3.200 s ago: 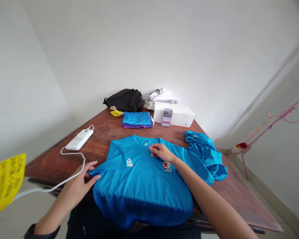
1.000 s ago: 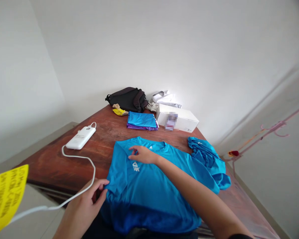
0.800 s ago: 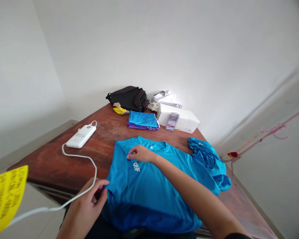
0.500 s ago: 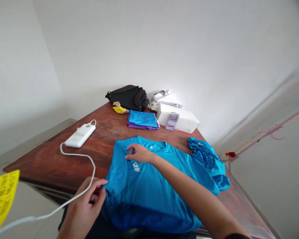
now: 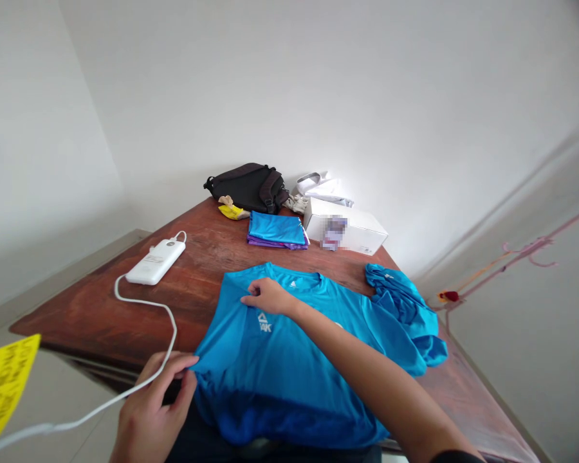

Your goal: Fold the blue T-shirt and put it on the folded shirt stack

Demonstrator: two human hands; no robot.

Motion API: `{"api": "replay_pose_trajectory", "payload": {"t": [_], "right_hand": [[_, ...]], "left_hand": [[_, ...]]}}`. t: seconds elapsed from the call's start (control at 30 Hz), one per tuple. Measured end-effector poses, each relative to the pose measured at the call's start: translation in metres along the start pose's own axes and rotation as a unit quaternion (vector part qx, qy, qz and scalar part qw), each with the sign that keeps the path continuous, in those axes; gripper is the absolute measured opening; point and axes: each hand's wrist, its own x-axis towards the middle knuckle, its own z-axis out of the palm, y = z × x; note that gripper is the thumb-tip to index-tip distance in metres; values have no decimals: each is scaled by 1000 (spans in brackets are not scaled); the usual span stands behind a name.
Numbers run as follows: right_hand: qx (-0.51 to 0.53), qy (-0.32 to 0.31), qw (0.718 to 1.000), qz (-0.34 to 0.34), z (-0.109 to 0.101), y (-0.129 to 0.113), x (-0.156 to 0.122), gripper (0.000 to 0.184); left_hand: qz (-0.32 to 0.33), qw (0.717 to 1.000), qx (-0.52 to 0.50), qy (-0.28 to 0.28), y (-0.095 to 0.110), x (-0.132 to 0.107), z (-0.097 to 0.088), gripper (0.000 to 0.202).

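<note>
A bright blue T-shirt (image 5: pixel 289 373) with a white chest logo lies face up on the wooden table (image 5: pixel 101 312), its lower part hanging over the near edge. My left hand (image 5: pixel 152 411) pinches the shirt's left edge near the table's front. My right hand (image 5: pixel 269 297) reaches across the shirt and pinches the cloth by the left shoulder, just above the logo. A second blue garment (image 5: pixel 405 308) lies crumpled at the right, touching the shirt's right sleeve.
A white power bank (image 5: pixel 156 262) sits at the left, its white cable (image 5: pixel 139 308) trailing off the front edge. At the back lie folded blue and purple shirts (image 5: pixel 276 230), a white box (image 5: pixel 345 229) and a black bag (image 5: pixel 248 185). A yellow tag (image 5: pixel 2 386) hangs at the lower left.
My right hand moved from the shirt's chest to its left shoulder and closed on the cloth. My left hand has pulled the shirt's left edge outward and nearer to me.
</note>
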Motion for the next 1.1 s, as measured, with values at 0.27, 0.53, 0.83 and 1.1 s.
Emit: {"api": "replay_pose_trajectory", "payload": {"t": [0.27,0.53,0.83,1.1], "right_hand": [[151,-7,985,87,-4,2,-6,19],[187,-33,977,96,-12,11,-19,32],[223,-132,964,52,-25,15,-40,101],[319,-69,941,94,-33,7,-35,69]], "left_hand": [[50,999,18,1,-4,-5,8,12],[61,994,43,-74,-7,-14,5,25],[57,991,105,-57,-9,-6,10,34],[141,970,132,-148,-5,7,16,57]]}}
